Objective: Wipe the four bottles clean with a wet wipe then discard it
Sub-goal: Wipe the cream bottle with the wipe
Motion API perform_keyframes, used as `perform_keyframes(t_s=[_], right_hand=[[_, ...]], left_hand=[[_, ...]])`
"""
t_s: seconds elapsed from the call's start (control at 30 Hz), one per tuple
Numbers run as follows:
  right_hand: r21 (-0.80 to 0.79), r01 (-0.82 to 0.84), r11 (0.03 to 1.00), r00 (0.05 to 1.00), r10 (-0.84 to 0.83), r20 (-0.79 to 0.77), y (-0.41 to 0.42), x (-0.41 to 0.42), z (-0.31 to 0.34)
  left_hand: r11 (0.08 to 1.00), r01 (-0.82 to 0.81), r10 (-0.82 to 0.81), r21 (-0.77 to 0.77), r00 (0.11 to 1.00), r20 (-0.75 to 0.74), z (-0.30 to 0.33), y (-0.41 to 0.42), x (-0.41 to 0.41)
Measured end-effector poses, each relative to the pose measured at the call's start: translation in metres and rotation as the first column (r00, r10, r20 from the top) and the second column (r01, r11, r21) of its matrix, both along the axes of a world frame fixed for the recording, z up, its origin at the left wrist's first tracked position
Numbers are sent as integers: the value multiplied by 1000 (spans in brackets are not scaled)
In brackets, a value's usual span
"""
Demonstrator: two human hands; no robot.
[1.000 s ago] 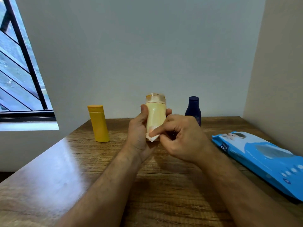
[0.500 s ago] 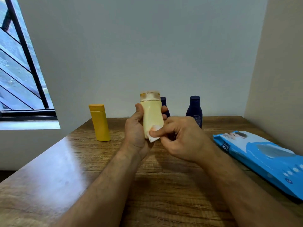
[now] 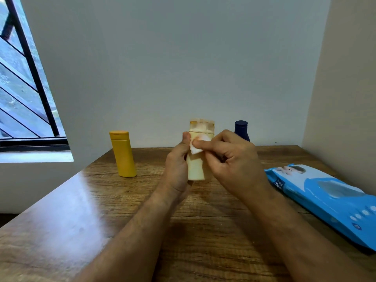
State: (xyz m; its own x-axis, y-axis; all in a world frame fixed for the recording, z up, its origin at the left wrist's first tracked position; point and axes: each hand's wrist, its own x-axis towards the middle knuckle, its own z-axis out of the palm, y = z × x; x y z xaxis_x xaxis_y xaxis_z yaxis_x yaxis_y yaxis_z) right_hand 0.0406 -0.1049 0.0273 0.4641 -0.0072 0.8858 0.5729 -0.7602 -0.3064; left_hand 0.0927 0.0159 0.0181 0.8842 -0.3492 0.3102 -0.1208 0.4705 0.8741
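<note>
Centre frame: left hand point(image 3: 176, 167) grips cream bottle point(image 3: 196, 169); right hand point(image 3: 230, 159) pinches wet wipe point(image 3: 195, 148) against it. Risk: a hard rub may twist the bottle loose onto the desk point(image 3: 203, 231). Fourth bottle probably hidden behind.

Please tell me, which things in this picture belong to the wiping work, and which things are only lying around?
Belong to the job:
- pale yellow bottle, held by the left hand
- wet wipe, pinched by the right hand
- orange bottle
- dark blue bottle
- blue wipes pack, the likely source of the wipe

Just there:
- wooden table
- window
</note>
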Motion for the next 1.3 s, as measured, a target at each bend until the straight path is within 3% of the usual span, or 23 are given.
perform_keyframes(t_s=[0.17, 0.37, 0.63, 0.8, 0.93, 1.17, 1.3], right_hand=[[-56, 85, 995, 993, -80, 90, 1, -2, 1], [159, 68, 985, 993, -83, 87, -9, 1, 2], [14, 73, 997, 982, -75, 174, 4, 0, -1], [163, 95, 982, 985, -116, 128, -8, 2, 2], [235, 79, 969, 990, -104, 94, -9, 4, 1], [71, 57, 996, 988, -67, 141, -1, 2, -1], [104, 74, 992, 987, -88, 132, -6, 3, 1]], left_hand=[[1000, 4, -4, 14, 1000, 14, 0, 0, -3], [1000, 30, -29, -7, 999, 32, 1, 1, -4], [979, -128, 79, 161, 957, 280, -3, -2, -3], [995, -63, 50, 83, 987, 152, -1, -2, -3], [997, -22, 12, 73, 991, 132, -3, -2, -4], [965, -183, 107, 189, 929, 353, -5, -5, -7], [974, -182, 138, 134, 949, 284, -5, -5, -4]])
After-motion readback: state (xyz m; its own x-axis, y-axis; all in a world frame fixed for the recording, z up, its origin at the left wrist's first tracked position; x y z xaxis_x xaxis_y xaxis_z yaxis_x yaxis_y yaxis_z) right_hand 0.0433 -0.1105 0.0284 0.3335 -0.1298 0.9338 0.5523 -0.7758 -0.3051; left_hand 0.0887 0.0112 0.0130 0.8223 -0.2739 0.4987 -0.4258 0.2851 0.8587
